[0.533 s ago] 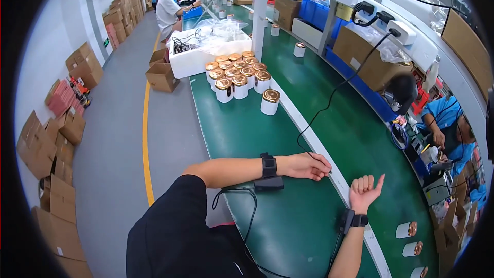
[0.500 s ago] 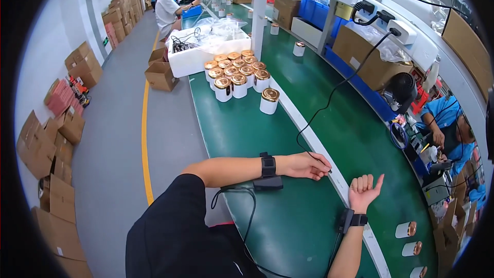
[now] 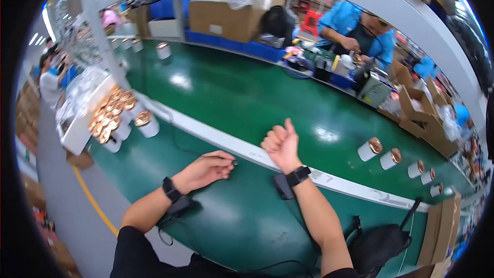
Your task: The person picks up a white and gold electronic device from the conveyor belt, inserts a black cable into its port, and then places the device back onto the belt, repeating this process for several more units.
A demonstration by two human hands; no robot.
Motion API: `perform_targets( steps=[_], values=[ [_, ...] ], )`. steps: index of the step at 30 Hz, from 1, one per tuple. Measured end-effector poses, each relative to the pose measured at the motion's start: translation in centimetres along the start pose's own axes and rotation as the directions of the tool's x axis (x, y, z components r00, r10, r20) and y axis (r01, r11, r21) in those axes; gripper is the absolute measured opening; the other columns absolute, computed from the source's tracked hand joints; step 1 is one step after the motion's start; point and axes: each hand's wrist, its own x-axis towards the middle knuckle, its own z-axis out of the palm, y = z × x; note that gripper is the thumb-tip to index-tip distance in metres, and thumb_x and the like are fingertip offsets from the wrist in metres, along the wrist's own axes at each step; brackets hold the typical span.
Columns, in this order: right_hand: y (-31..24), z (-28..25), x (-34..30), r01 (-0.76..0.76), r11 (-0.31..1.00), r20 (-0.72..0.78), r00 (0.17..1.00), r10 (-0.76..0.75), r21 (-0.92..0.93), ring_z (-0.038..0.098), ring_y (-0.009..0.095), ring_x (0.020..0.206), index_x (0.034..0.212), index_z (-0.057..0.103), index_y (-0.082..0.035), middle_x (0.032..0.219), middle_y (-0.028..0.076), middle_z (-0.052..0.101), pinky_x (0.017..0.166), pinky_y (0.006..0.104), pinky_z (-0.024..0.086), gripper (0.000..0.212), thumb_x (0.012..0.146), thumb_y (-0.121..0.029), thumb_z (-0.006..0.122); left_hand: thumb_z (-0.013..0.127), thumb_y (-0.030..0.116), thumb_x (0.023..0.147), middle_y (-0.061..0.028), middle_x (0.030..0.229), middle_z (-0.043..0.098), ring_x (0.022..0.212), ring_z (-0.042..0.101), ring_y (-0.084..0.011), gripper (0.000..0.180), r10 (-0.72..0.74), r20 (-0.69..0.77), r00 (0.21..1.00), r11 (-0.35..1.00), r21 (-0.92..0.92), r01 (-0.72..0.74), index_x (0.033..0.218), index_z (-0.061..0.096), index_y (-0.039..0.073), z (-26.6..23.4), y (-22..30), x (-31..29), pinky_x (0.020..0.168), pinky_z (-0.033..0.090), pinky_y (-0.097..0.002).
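Note:
My left hand (image 3: 208,170) is closed, pinching the small plug end of a thin black cable (image 3: 235,162) above the green table (image 3: 247,211). The cable trails back from it, blurred, toward the upper left. My right hand (image 3: 282,146) hovers by the white rail (image 3: 206,129), its fingers curled in, thumb up, and nothing visible in it. Each wrist wears a black strap with a small dark box. Left of my left hand stands a white canister with a copper-coloured lid (image 3: 147,124), beside a cluster of similar canisters (image 3: 116,128).
Beyond the rail runs a green conveyor (image 3: 231,87), with several more canisters (image 3: 369,149) at the right. A black bag (image 3: 381,247) and a cardboard box (image 3: 440,229) sit at the table's right end. Across the line a person in blue (image 3: 339,20) works with their hands.
The view has swung to the right, bringing the black bag and more canisters in. My left hand still pinches the cable end; my right hand stays curled, thumb out.

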Motion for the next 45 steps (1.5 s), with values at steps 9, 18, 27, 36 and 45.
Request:
perform_targets(
  steps=[9, 18, 27, 36, 45],
  values=[
    [-2.6, -3.9, 1.3, 0.054, 0.991, 0.084, 0.995, -0.044, -0.119, 0.017, 0.010, 0.043, 0.058, 0.029, -0.013, 0.051, -0.003, 0.019, 0.043, 0.0282, 0.017, 0.061, 0.103, -0.055, 0.030, 0.057, 0.001, 0.094, -0.0081, 0.091, 0.059, 0.075, 0.051, -0.0154, 0.013, 0.014, -0.062, 0.998, 1.000, 0.002, -0.014, 0.106, 0.062, 0.003, 1.7, 0.2, 3.6, 0.072, 0.044, -0.0302],
    [-1.7, -3.6, 1.4, 0.097, 0.990, 0.035, 0.995, -0.094, -0.099, 0.018, 0.011, 0.043, 0.060, 0.031, -0.012, 0.052, -0.002, 0.021, 0.045, 0.0291, 0.017, 0.062, 0.103, -0.057, 0.026, 0.056, 0.004, 0.095, -0.0084, 0.091, 0.061, 0.075, 0.053, -0.0149, 0.014, 0.046, -0.065, 0.997, 0.999, -0.026, -0.048, 0.107, 0.063, 0.003, 0.8, 0.2, 3.5, 0.072, 0.045, -0.0299],
    [-1.6, -3.9, 1.2, 0.078, 0.989, 0.050, 0.996, -0.072, -0.122, 0.018, 0.011, 0.043, 0.060, 0.031, -0.012, 0.052, -0.002, 0.021, 0.045, 0.0292, 0.017, 0.061, 0.103, -0.055, 0.029, 0.058, 0.006, 0.095, -0.0059, 0.089, 0.062, 0.074, 0.053, -0.0123, 0.014, 0.088, -0.075, 0.993, 0.995, -0.037, -0.091, 0.108, 0.063, 0.004, 0.5, -0.4, 3.7, 0.071, 0.045, -0.0280],
    [-2.0, -4.7, 1.2, 0.074, 0.988, 0.073, 0.995, -0.064, -0.135, 0.017, 0.010, 0.043, 0.059, 0.030, -0.012, 0.051, -0.003, 0.020, 0.044, 0.0282, 0.017, 0.061, 0.103, -0.054, 0.029, 0.057, 0.007, 0.095, -0.0065, 0.092, 0.064, 0.074, 0.054, -0.0129, 0.015, 0.104, -0.094, 0.990, 0.993, -0.049, -0.109, 0.109, 0.064, 0.006, 0.6, -0.7, 4.5, 0.071, 0.046, -0.0285],
    [-1.6, -3.4, 1.7, 0.065, 0.972, 0.048, 0.997, -0.055, -0.226, 0.018, 0.010, 0.042, 0.059, 0.030, -0.012, 0.050, -0.003, 0.021, 0.042, 0.0272, 0.018, 0.059, 0.104, -0.051, 0.034, 0.057, 0.007, 0.096, -0.0070, 0.091, 0.064, 0.075, 0.055, -0.0132, 0.015, 0.105, -0.077, 0.991, 0.993, -0.053, -0.109, 0.110, 0.063, 0.005, 0.1, -0.3, 4.2, 0.071, 0.046, -0.0287]
  ],
)
